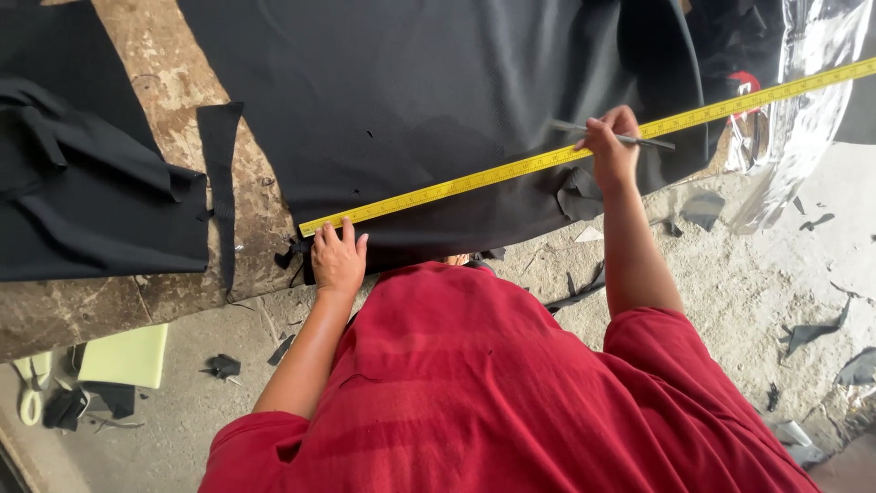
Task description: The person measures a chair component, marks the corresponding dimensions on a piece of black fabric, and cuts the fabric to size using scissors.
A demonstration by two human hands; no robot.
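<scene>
- Under the right hand (pixel 610 146), a thin grey marking stick (pixel 613 137) is pinched between the fingertips, its ends showing on both sides of the fist and its length lying along the yellow measuring tape (pixel 547 161).
- Just below that grip, the tape runs as one straight diagonal line over the black cloth (pixel 429 100), rising past the hand toward the upper right edge of the view.
- At the tape's lower end, the left hand (pixel 338 257) lies flat and open, fingers spread, pressing the tape's tip and the cloth's hem onto the worn wooden table (pixel 155 82); it grips nothing.
- Between the two hands the cloth is spread smooth, with a few small holes showing above the tape.
- Beyond the left hand, a narrow black strip (pixel 222 183) lies on the bare wood, and further out sits a folded heap of black fabric (pixel 82 183).
- Beyond the right hand, crumpled silver foil (pixel 803 91) hangs off the table's end.
- Below the table, near the left arm, black scraps (pixel 222 367), a pale green pad (pixel 123 354) and scissors (pixel 32 391) lie on the concrete floor (pixel 757 283).
- The person wears a red shirt (pixel 493 383).
</scene>
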